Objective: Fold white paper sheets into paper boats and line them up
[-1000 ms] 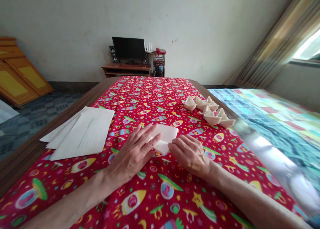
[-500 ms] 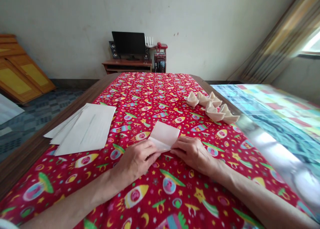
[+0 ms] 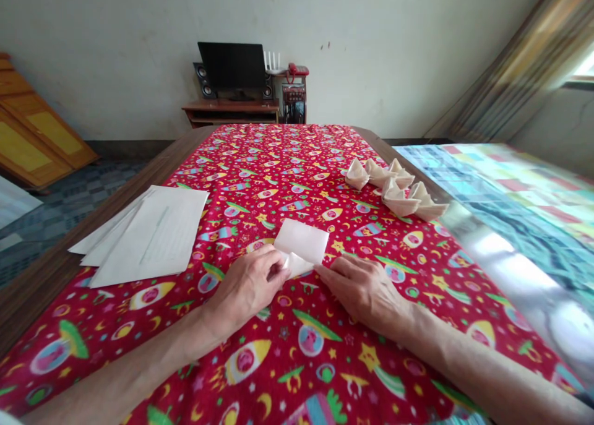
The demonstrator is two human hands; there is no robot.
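I see the small folded white paper square (image 3: 302, 244) lying flat on the red rocket-print tablecloth (image 3: 288, 184), centre of the table, right in front of both hands. Left hand (image 3: 248, 286) is pinching the near-left corner of it, fingers curled, lifting a small flap. Right hand (image 3: 366, 289) lies flat with fingers extended, fingertips just at the paper's near-right edge, pressing rather than gripping.

Around it: stack of white paper sheets (image 3: 143, 236) to the left, well apart from the hands, partly overhanging the cloth onto the brown wooden table edge (image 3: 46, 276). Cluster of cream folded paper boats (image 3: 396, 187) far right, near the cloth's edge, apart from the working piece. Nothing lies between the hands and the paper.

Background: black monitor (image 3: 232, 66) with speakers on a low wooden desk (image 3: 229, 111) at the far wall, yellow-panelled wooden cabinet (image 3: 32, 140) at left, striped curtain (image 3: 510, 72) at right.
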